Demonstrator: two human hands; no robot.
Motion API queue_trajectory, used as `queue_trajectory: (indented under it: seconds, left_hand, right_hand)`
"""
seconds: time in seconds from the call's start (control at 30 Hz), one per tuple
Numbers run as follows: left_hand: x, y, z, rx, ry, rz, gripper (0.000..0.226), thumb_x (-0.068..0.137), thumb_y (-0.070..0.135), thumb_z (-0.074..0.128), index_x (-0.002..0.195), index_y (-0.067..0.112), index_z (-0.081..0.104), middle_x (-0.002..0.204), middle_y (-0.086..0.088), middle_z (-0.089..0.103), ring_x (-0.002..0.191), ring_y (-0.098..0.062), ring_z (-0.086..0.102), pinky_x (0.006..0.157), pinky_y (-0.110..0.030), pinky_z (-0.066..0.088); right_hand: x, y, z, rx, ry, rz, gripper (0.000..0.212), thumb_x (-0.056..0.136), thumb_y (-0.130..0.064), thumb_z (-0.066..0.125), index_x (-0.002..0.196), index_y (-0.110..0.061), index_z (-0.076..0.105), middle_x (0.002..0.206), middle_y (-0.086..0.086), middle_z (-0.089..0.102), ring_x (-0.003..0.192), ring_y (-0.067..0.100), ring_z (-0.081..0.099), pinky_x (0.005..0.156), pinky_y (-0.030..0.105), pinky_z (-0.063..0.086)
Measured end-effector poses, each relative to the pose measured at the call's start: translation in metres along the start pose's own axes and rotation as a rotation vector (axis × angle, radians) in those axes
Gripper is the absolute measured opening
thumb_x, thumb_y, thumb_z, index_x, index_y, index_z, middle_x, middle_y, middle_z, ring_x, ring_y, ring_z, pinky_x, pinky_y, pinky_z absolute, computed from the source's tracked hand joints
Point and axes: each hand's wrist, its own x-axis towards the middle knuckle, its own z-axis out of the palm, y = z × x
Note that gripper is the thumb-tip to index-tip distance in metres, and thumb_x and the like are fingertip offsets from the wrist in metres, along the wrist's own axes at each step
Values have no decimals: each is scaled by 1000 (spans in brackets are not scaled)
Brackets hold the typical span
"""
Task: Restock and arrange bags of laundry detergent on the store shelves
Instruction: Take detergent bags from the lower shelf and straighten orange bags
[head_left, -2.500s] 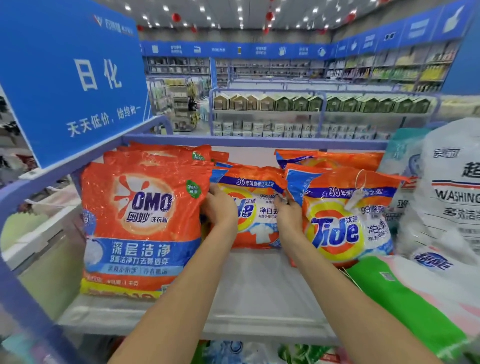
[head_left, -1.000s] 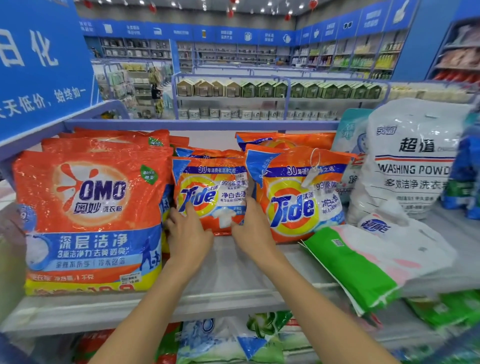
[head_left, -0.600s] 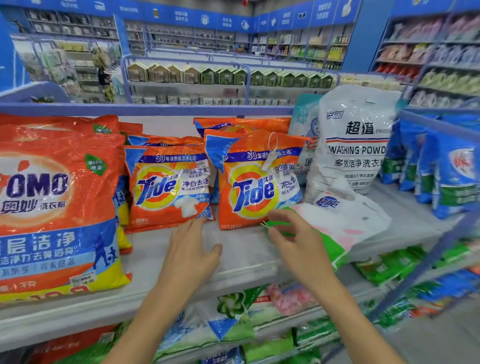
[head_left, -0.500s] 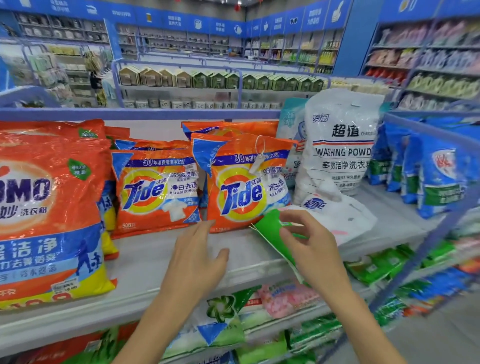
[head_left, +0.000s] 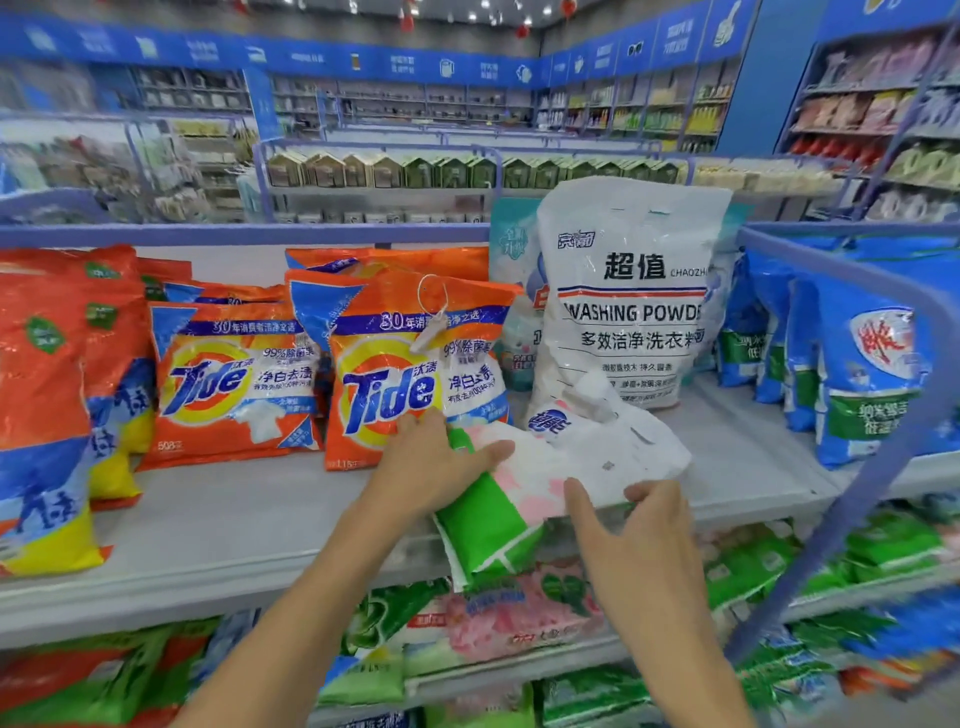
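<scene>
A green, white and pink detergent bag (head_left: 519, 525) lies tilted on the grey shelf (head_left: 234, 525), with its green end hanging over the front edge. My left hand (head_left: 436, 470) grips the bag's upper left side, thumb laid across its face. My right hand (head_left: 641, 545) holds the bag's white right end from below, with thumb and fingers curled at its edge. Just behind the bag stand two orange Tide bags (head_left: 400, 374) (head_left: 234, 374) and a tall white washing powder bag (head_left: 634, 291).
Large orange OMO bags (head_left: 41, 415) fill the shelf's left end. Blue detergent bags (head_left: 862, 374) stand on the right, behind a curved blue rail (head_left: 883, 467). The lower shelf holds several green and pink bags (head_left: 493, 613). Bare shelf surface lies in front of the Tide bags.
My hands left the Tide bags and moved right. The right hand lifted the green bag's corner, then my left hand took that end and the right shifted to the white end.
</scene>
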Motion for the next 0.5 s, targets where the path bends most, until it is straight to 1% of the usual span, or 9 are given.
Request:
queue_trajectory:
  seconds: [0.03, 0.1, 0.2, 0.23, 0.3, 0.37, 0.4, 0.43, 0.5]
  left_hand:
    - [0, 6, 2, 32, 7, -40, 101, 70, 84, 63, 137, 11, 46, 140, -13, 45, 126, -31, 49, 102, -44, 46]
    - [-5, 17, 4, 32, 34, -93, 100, 65, 83, 69, 132, 12, 47, 135, -9, 50, 124, -30, 50, 99, -44, 47]
    - [-11, 25, 3, -94, 22, -146, 73, 70, 73, 75, 110, 17, 51, 110, 6, 55, 102, -19, 55, 78, -34, 44]
    - [-12, 27, 1, -140, -1, -175, 71, 70, 71, 76, 106, 14, 54, 109, 6, 58, 98, -17, 57, 73, -32, 42]
    - [-11, 29, -5, -215, -54, -216, 73, 66, 73, 78, 103, 11, 65, 105, 1, 66, 94, -18, 63, 70, -32, 43]
    - [-16, 36, -13, -268, -81, -214, 60, 64, 68, 82, 81, 14, 61, 83, 1, 62, 78, -18, 61, 68, -32, 40]
    - [-20, 40, -16, -280, -82, -211, 56, 64, 64, 84, 74, 16, 57, 73, 2, 58, 70, -18, 58, 66, -31, 38]
    - [-25, 46, -21, -291, -82, -212, 53, 64, 60, 86, 72, 16, 57, 70, 1, 58, 66, -18, 57, 64, -30, 39]
    - [-40, 56, -32, -333, -83, -210, 49, 63, 54, 89, 76, 12, 68, 70, -1, 66, 66, -18, 62, 66, -30, 42]
  right_hand:
    - [3, 3, 1, 28, -59, 36, 65, 89, -68, 58, 122, -15, 36, 113, 2, 53, 103, 27, 57, 83, 36, 44]
    - [10, 4, 0, 146, -121, 53, 60, 91, -62, 61, 119, -20, 29, 111, 3, 56, 97, 29, 61, 79, 36, 45]
    - [19, 1, -1, 388, -172, 64, 57, 91, -44, 71, 122, -25, 27, 117, 2, 56, 100, 26, 61, 81, 34, 45]
    - [20, 2, 0, 452, -193, 66, 57, 91, -39, 73, 124, -26, 28, 117, 1, 56, 101, 24, 61, 81, 33, 44]
    - [19, 7, 5, 560, -195, 65, 55, 91, -26, 75, 125, -28, 31, 114, -3, 58, 97, 16, 62, 81, 31, 46]
    - [16, 12, 8, 663, -183, 63, 50, 93, -15, 71, 126, -30, 36, 110, -12, 58, 93, 1, 60, 76, 25, 48]
    - [14, 13, 7, 698, -174, 63, 48, 94, -13, 68, 126, -31, 38, 109, -15, 58, 93, -1, 60, 75, 23, 50]
    - [12, 14, 8, 720, -155, 64, 46, 95, -12, 66, 127, -34, 41, 110, -16, 58, 95, 2, 61, 78, 26, 52]
    - [10, 14, 4, 768, -99, 60, 43, 96, -9, 62, 126, -37, 48, 114, -15, 60, 101, 9, 63, 83, 32, 54]
